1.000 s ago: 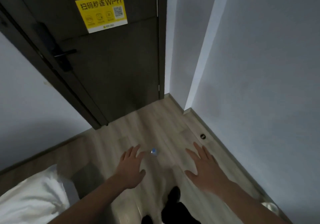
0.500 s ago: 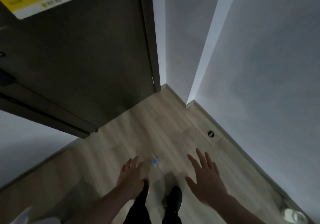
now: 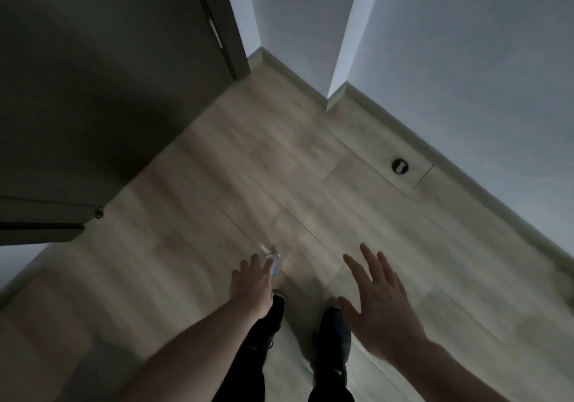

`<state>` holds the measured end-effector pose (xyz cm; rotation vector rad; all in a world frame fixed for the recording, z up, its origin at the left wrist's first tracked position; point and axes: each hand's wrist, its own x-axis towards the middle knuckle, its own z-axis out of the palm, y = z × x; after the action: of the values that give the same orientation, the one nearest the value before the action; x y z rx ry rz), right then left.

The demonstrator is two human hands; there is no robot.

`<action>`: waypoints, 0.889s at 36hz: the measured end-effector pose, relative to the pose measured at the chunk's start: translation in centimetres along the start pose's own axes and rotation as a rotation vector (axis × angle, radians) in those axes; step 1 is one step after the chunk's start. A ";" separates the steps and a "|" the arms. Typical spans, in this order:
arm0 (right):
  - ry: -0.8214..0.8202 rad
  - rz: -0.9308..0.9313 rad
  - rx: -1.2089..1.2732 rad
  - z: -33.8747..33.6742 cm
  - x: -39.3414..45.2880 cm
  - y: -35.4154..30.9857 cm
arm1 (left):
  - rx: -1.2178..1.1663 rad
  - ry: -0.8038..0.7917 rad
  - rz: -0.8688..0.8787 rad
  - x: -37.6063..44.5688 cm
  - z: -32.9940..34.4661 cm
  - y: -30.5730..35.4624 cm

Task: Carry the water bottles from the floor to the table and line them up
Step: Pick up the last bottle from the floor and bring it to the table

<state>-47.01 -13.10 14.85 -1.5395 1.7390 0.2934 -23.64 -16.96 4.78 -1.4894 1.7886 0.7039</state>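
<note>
Dim light, view steeply down onto a pale wood-plank floor (image 3: pixel 310 165). One water bottle (image 3: pixel 275 264) on the floor, near centre of view, just ahead of the person's dark shoes (image 3: pixel 334 324); clear body with a blue patch, blurred, so whether it stands upright or tilts cannot be told. Left hand (image 3: pixel 253 283) reaches down to it, back of hand up, fingers extended toward the bottle; fingertips (image 3: pixel 266 265) overlap its near-left side in view. Actual contact cannot be told, nor whether the fingers have closed round it; no firm grip visible. Right hand (image 3: pixel 380 305) is to the right of the bottle and nearer the camera, palm down, fingers spread apart, holding nothing, clearly separate from the bottle. Both forearms bare. Dark door (image 3: pixel 102 69) fills the far left, its lower edge close above the floor. Grey wall (image 3: pixel 466 59) runs along the right with a light skirting board (image 3: pixel 419 140) at its foot. Small round black fitting (image 3: pixel 399 166) set in the floor near that skirting, far right of the bottle. No table in view.
</note>
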 end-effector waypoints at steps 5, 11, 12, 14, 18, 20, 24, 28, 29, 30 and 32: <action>-0.014 0.034 0.045 5.5 4.8 1.2 | 0.044 -0.067 0.014 6.2 5.3 0.5; 0.005 0.056 0.099 9.5 7.7 2.0 | 0.078 -0.028 0.059 9.4 9.4 -0.1; 0.013 0.063 0.111 9.9 7.9 2.1 | 0.086 -0.009 0.068 9.7 9.6 -0.2; 0.018 0.079 0.132 10.3 8.0 2.1 | 0.091 0.015 0.081 10.2 9.6 -0.4; 0.011 0.111 0.154 9.6 6.5 1.4 | 0.036 0.038 0.079 9.2 7.6 -1.2; 0.009 0.126 0.165 8.1 4.8 0.4 | -0.009 0.079 0.114 7.2 5.2 -1.4; 0.026 0.151 0.184 4.4 0.7 -2.0 | -0.067 0.169 0.186 1.6 -0.1 -1.6; 0.056 0.189 0.217 -1.3 -5.5 -5.0 | -0.106 0.221 0.294 -6.8 -7.5 -2.5; 0.067 0.198 0.221 -2.9 -7.1 -5.7 | -0.110 0.240 0.326 -9.0 -9.6 -2.6; 0.075 0.208 0.229 -4.5 -8.8 -6.4 | -0.116 0.249 0.353 -11.2 -11.8 -2.6; 0.098 0.227 0.254 -7.5 -12.5 -7.9 | -0.151 0.260 0.397 -15.8 -16.1 -2.5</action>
<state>-43.20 -10.50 30.76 -1.1943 1.9490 0.1048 -22.33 -20.35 27.19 -1.3837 2.3125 0.8870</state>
